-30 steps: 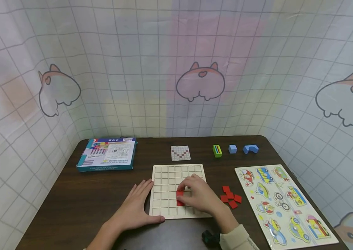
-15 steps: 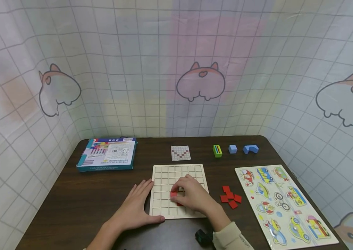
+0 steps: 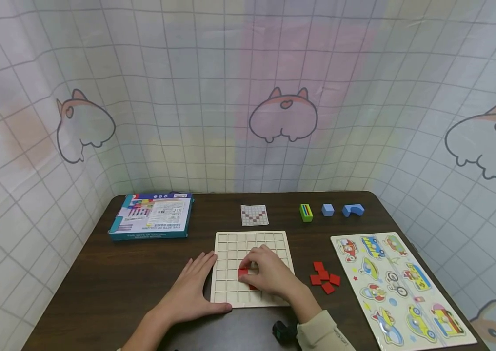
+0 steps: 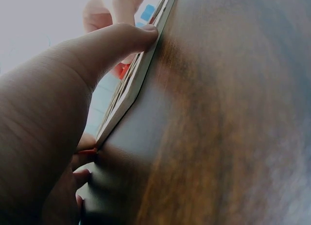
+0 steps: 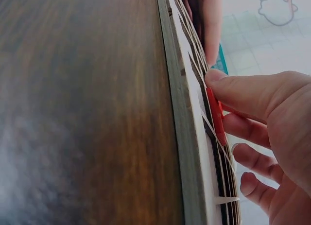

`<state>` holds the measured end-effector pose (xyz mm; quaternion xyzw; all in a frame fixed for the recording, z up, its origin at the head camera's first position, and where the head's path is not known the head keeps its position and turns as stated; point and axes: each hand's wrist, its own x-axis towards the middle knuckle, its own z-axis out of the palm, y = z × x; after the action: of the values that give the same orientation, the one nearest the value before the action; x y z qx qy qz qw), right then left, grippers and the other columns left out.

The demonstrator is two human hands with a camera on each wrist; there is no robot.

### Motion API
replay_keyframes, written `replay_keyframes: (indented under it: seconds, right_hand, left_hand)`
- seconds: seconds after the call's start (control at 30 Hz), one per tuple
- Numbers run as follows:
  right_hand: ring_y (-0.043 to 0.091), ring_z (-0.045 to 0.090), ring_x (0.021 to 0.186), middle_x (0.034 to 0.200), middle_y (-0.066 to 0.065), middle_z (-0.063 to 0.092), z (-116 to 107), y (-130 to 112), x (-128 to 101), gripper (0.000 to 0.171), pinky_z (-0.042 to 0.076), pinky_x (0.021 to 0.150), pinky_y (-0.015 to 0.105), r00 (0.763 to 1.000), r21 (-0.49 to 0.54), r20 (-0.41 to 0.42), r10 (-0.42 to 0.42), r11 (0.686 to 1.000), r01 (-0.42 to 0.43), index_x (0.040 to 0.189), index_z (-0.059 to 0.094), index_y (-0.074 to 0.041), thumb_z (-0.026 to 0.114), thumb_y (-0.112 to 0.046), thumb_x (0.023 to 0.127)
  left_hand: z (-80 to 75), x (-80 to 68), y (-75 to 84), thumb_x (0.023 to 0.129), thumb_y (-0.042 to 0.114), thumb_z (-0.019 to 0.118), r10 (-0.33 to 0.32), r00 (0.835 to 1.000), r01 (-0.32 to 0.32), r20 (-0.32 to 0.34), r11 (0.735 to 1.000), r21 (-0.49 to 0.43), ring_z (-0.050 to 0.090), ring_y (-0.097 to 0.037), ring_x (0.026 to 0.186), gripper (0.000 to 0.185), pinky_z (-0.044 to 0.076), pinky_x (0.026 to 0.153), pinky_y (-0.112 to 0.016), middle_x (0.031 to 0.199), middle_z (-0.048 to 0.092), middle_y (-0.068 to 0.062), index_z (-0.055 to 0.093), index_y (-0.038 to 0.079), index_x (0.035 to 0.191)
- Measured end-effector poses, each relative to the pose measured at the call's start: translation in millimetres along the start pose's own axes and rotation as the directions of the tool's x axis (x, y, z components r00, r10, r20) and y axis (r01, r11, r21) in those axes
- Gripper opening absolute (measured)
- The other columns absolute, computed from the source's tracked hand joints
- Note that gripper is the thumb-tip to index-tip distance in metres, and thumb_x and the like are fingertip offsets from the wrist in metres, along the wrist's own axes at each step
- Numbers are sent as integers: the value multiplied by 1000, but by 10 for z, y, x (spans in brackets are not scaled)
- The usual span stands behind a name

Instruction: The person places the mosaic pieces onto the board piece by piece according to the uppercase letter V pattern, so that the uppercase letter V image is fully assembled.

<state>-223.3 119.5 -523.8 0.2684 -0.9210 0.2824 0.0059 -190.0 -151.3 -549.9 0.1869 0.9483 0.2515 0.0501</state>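
A pale wooden grid board (image 3: 226, 286) lies on the dark table. My left hand (image 3: 189, 291) rests along its left side with fingers stretched out; the thumb touches the front edge, as the left wrist view also shows. Over the middle of the board, my right hand (image 3: 270, 276) pinches a small red square tile (image 3: 242, 272) between thumb and finger, at a grid cell. Another red tile (image 3: 253, 287) sits in the grid just under this hand, partly hidden by it. In the right wrist view a red tile (image 5: 216, 117) stands out by the thumb tip.
Several loose red tiles (image 3: 323, 275) lie right of the board. Farther right is a vehicle picture puzzle (image 3: 384, 297). Behind stand a pattern card (image 3: 254, 215), a green striped block (image 3: 306, 212), a blue cube (image 3: 327, 210), a blue arch (image 3: 353, 210) and a boxed set (image 3: 151, 217).
My right hand has moved slightly left with a red tile, from above the tile in the grid to a cell up and left of it. The left hand keeps its place.
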Motion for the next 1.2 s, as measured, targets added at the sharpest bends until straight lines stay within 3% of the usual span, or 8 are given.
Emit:
replay_keyframes:
  seconds: [0.5, 0.8, 1.0, 1.2]
  right_hand:
    - [14, 58, 103, 112, -6, 77, -58, -21, -69, 22, 55, 96, 38, 1000, 11, -3, -28, 1000, 28, 114, 84, -19, 90, -29, 94]
    - [17, 59, 108, 110, -5, 76, -242, 92, -217, 21, 57, 94, 42, 996, 61, -68, 64, 996, -60, 116, 83, -20, 88, -28, 97]
    - [13, 57, 107, 109, -4, 75, -329, 242, -318, 24, 56, 91, 38, 988, 40, -107, 109, 994, -106, 115, 83, -20, 92, -26, 94]
    - [17, 59, 107, 110, -5, 76, -413, 431, -450, 26, 57, 91, 39, 971, 14, -157, 181, 983, -181, 116, 83, -21, 93, -28, 93]
  left_hand:
    - [9, 15, -17, 71, 100, 73, -17, 1000, 17, 3, 1000, 15, 19, -31, 175, 142, 15, 142, -62, 185, 30, -3, 29, 17, 178]
    - [8, 5, -1, 72, 99, 74, -8, 1000, 8, -3, 1000, 10, 20, -33, 175, 142, 15, 142, -62, 185, 30, -5, 29, 16, 178]
    - [11, 3, 6, 72, 98, 74, -13, 1000, 13, 0, 1000, 9, 19, -32, 175, 142, 15, 142, -61, 185, 29, -3, 28, 16, 178]
    - [11, 9, 6, 72, 98, 75, -15, 1000, 15, 3, 1000, 7, 19, -31, 175, 142, 14, 142, -61, 185, 29, -3, 27, 17, 178]
